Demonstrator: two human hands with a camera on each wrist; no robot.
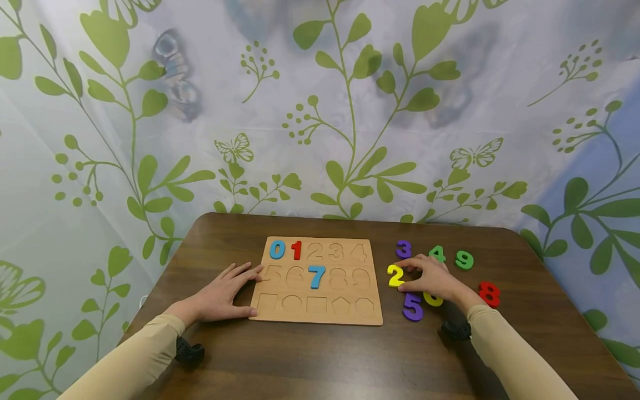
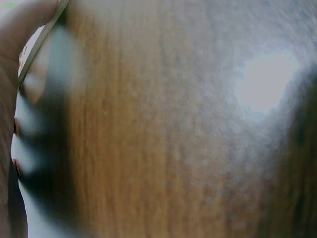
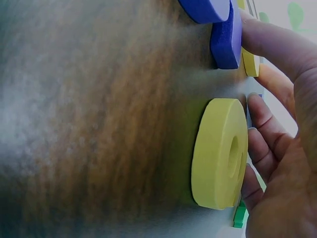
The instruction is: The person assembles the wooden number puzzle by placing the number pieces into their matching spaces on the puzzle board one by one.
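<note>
A wooden number puzzle board [image 1: 295,308] lies on the table, with a blue 0 [image 1: 277,249], a red 1 [image 1: 296,250] and a blue 7 [image 1: 316,276] on it. At its left edge rests my left hand [image 1: 222,294], fingertips and thumb touching the rim. My right hand [image 1: 431,276] pinches a yellow number 2 [image 1: 395,275] between thumb and index finger, just right of the board. Beneath that hand lies a yellow 6 [image 3: 218,153], partly hidden in the head view. A purple 5 [image 1: 413,307] lies near the thumb.
Beyond the right hand are a purple 3 [image 1: 403,249], a green 4 [image 1: 437,253] and a green 9 [image 1: 464,260]. By the right wrist lies a red 8 [image 1: 489,294]. The brown table [image 1: 320,361] ends at a leaf-patterned curtain [image 1: 280,166].
</note>
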